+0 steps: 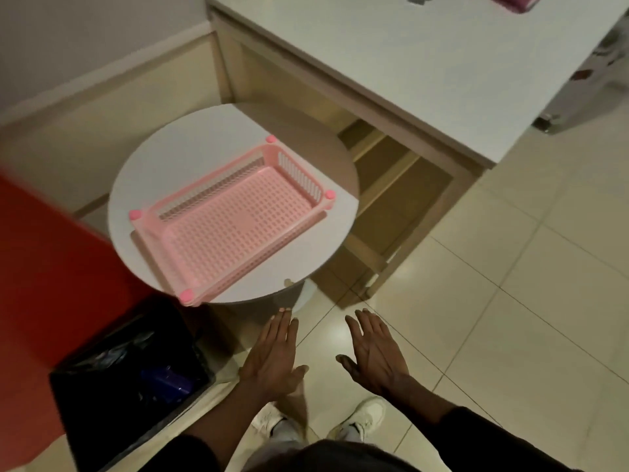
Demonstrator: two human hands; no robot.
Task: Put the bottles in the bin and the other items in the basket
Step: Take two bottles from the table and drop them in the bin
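A pink perforated basket [235, 212] lies on a round white table [190, 141], with nothing inside it. On the floor at the lower left stands a bin [102, 403] lined with a black bag; something blue shows inside it. My left hand [275, 356] and my right hand [374, 352] hover flat, palms down, over the tiled floor just in front of the table. Both hands hold nothing and their fingers are spread. No bottles are in view apart from the unclear blue shape in the bin.
A white counter [425, 73] with open shelves below runs along the back right; a dark pink object [514, 1] lies at its far edge. A red surface [44, 250] fills the left. My white shoes [360, 420] stand on the tiles.
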